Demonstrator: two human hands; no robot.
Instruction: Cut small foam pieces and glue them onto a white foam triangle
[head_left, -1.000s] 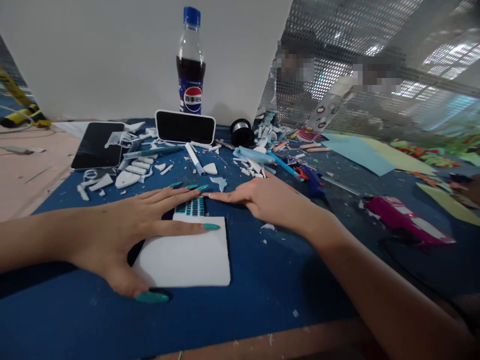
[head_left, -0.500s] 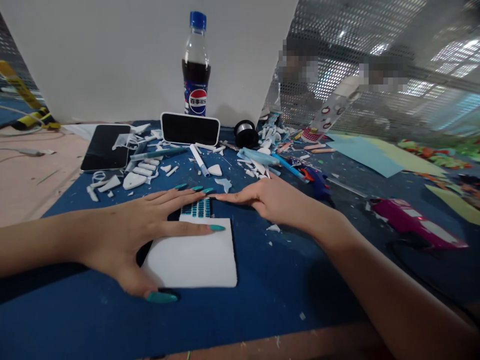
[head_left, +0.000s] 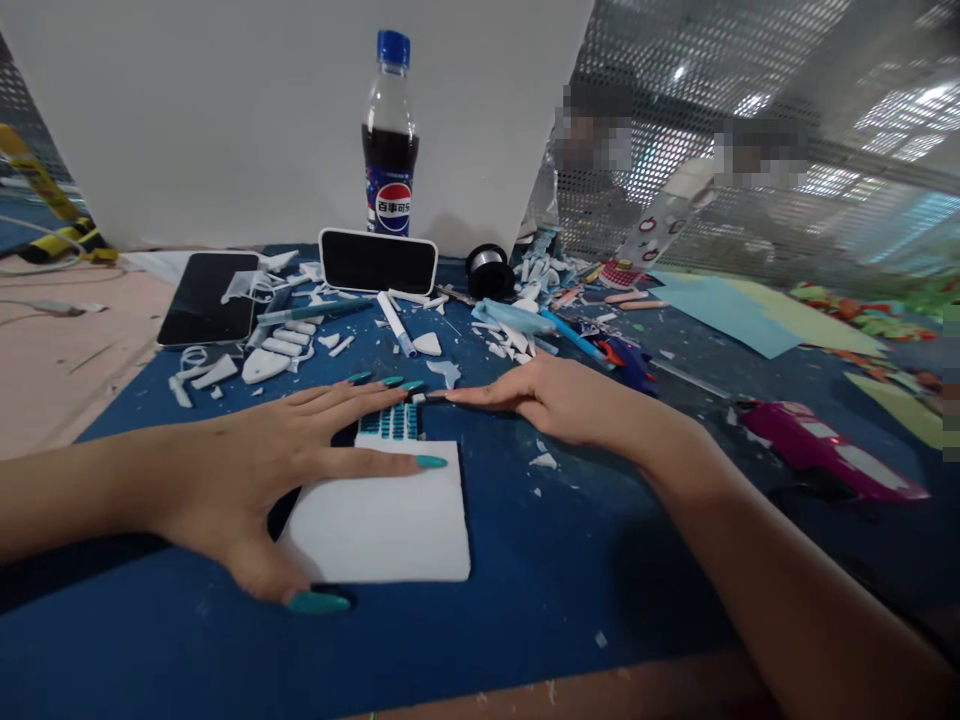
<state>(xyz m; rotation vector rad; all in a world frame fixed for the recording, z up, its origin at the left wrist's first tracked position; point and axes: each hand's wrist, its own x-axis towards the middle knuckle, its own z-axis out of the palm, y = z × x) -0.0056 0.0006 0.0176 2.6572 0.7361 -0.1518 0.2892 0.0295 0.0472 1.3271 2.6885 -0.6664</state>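
My left hand (head_left: 255,470) lies flat with fingers spread on a white foam sheet (head_left: 382,520) that rests on the blue mat (head_left: 525,580). Its teal nails reach past a patch of small teal squares (head_left: 390,422) at the sheet's far edge. My right hand (head_left: 562,400) lies low on the mat just right of that patch. Its fingers are pressed together and point left. A thin pale tip shows past the fingertips at the sheet's far corner; I cannot make out what it is.
Foam scraps, a marker (head_left: 394,322) and pens litter the mat behind my hands. A cola bottle (head_left: 390,150), a propped phone (head_left: 377,262), a flat phone (head_left: 210,297) and a wire spool (head_left: 487,270) stand further back. A pink object (head_left: 817,450) and coloured paper (head_left: 727,310) lie right.
Both hands stay where they were on the foam sheet. Only the view has shifted slightly.
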